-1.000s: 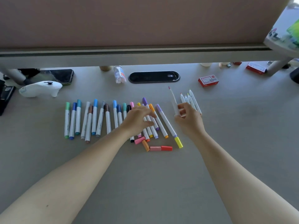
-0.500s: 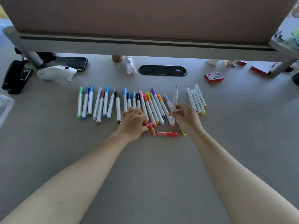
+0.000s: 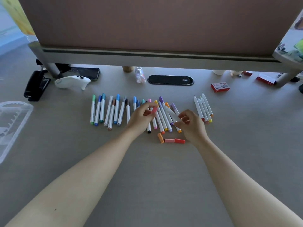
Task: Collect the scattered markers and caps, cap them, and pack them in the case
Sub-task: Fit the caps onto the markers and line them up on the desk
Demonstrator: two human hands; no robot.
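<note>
A row of capped markers (image 3: 113, 110) lies across the desk's middle. My left hand (image 3: 141, 117) holds a pink cap (image 3: 154, 110) in its fingertips above the row. My right hand (image 3: 191, 124) grips an uncapped white marker (image 3: 170, 113), tip pointing up-left toward the cap, a small gap between them. Three loose caps lie in front: orange (image 3: 160, 138), pink (image 3: 169, 140) and red (image 3: 179, 141). Several uncapped markers (image 3: 203, 108) lie to the right. The clear plastic case (image 3: 11, 126) sits at the left edge.
A low shelf with a board (image 3: 157, 56) spans the desk's back. Under it are a white controller (image 3: 72, 81), a phone (image 3: 89, 73), a black stapler (image 3: 35, 86), a small bottle (image 3: 140, 77), a cable hatch (image 3: 170, 80) and red boxes (image 3: 220, 86).
My left hand picked the pink cap off the desk and lifted it. My right hand tilted its uncapped marker leftward toward the cap. The camera view shifted right and closer.
</note>
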